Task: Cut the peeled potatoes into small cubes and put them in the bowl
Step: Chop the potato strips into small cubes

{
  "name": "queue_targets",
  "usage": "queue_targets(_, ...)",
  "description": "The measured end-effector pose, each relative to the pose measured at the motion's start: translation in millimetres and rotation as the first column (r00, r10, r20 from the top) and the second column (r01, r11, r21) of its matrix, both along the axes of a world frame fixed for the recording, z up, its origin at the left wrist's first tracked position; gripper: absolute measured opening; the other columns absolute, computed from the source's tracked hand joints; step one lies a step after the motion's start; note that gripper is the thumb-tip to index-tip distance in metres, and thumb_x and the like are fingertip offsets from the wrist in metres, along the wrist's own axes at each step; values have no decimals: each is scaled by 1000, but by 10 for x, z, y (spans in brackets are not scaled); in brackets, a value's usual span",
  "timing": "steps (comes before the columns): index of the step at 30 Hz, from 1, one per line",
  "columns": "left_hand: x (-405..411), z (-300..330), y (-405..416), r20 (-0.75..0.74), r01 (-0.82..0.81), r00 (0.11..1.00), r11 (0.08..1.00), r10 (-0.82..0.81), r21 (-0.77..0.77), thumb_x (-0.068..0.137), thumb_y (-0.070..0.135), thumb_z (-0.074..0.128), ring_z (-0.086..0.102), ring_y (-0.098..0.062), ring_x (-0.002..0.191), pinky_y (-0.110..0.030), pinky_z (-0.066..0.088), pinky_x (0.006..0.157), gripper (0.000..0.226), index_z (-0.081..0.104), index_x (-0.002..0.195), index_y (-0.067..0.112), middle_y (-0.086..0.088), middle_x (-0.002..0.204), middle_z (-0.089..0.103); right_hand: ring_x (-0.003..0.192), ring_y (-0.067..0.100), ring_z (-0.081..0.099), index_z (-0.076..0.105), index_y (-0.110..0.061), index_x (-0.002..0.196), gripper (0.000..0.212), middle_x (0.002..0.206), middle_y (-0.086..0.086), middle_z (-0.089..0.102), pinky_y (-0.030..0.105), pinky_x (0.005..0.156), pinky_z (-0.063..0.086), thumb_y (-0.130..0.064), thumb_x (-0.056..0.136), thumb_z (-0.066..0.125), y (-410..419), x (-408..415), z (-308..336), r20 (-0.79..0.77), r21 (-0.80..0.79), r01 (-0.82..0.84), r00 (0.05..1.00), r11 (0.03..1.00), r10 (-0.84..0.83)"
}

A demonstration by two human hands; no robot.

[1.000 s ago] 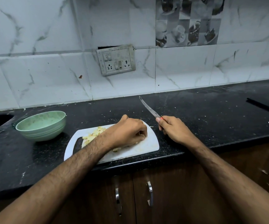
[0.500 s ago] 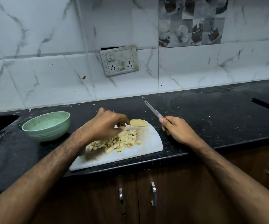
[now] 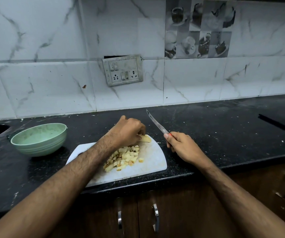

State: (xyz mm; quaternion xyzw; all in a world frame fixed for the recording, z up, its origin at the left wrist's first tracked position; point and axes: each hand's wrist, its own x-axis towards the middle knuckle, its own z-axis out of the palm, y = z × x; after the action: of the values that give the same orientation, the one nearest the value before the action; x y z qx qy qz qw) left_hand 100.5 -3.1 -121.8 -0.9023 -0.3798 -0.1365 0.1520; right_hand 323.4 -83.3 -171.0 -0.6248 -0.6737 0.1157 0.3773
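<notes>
1. White plastic cutting board (image 3: 152, 162) lies on the black stone surface (image 3: 215, 134), its near edge at the surface's front lip. A heap of potato cubes (image 3: 124, 158) sits on its middle, and one uncut potato piece (image 3: 146, 138) lies at the far end.
2. Left hand (image 3: 128, 130) reaches over the heap, its fingers curled down on the uncut piece, seemingly pinching it; the exact hold is hidden under the knuckles.
3. Right hand (image 3: 181, 146) is closed round the handle of the knife (image 3: 157, 124), off the board's right edge. The blade points up and away, clear of the potato.
4. Step in hand, as I judge it: bring the uncut piece to a bare part of the board for cutting. Lay it flat side down so it cannot roll, away from the cubes, with the fingertips tucked back before the blade comes across.
5. Green bowl (image 3: 38, 139) stands on the surface left of the board, apart from both hands. No cubes show in it, so the transfer looks still to be done.
</notes>
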Motion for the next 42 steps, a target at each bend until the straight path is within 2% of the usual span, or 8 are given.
queue_targets(10,-31,0,21,-15,46,999,999,-46,-3,93,33,67,60,-6,96,-35,24,79,10,63,101,31,14,101,60,60,10,60,58,-26,69,45,59,-8,63,41,70,50,-56,98,41,17,4,-12,-8,4,-1,1000,1000,1)
queue_targets(18,-59,24,19,-46,79,996,995,-82,-52,93,59,60,53,-3,87,-36,34,86,29,62,101,31,15,95,57,57,7,57,58,-26,70,45,60,-8,63,37,67,47,-56,98,40,16,-4,-7,-7,-7,12,1000,1000,-12)
queue_targets(21,-77,48,-1,-68,95,993,994,-98,-49,91,66,58,52,-2,86,-34,29,80,34,62,98,32,15,92,56,56,6,56,58,-26,70,46,60,-9,62,37,66,47,-56,98,40,3,-3,-4,-3,-11,17,1000,1000,-17)
queue_targets(26,-89,77,-67,-88,103,990,993,-107,-53,91,37,68,55,-4,85,-38,35,86,12,57,91,31,15,90,60,56,7,56,58,-24,70,46,59,-7,62,38,67,48,-56,99,40,-9,-13,9,-1,-11,14,1000,1000,-14)
queue_targets(33,-106,152,-172,-85,143,986,990,-141,10,92,52,64,58,-4,80,-36,29,81,22,57,96,32,18,86,61,58,8,58,58,-27,71,45,60,-7,63,39,67,48,-57,98,40,-4,0,2,-12,-7,13,1000,1000,-13)
queue_targets(36,-88,147,-299,-4,251,968,963,-252,99,94,31,64,53,0,80,-37,31,81,9,63,103,31,20,89,59,59,9,59,58,-27,70,44,60,-7,63,39,68,48,-57,98,40,-2,1,4,-27,-3,7,1000,1000,-7)
queue_targets(39,-17,27,-467,-3,332,941,924,-337,190,89,18,68,62,-8,79,-34,32,74,15,68,99,28,13,90,65,57,10,58,59,-25,70,45,58,-6,62,40,67,49,-55,98,42,-11,-3,19,-60,-9,-10,998,1000,10)
queue_targets(42,-27,-192,-583,8,372,925,912,-379,171,83,10,64,62,-15,72,-36,39,73,18,66,94,24,10,85,65,49,10,53,59,-20,68,46,52,-5,58,36,60,45,-51,99,45,-58,-10,67,-154,-50,-31,988,998,23)
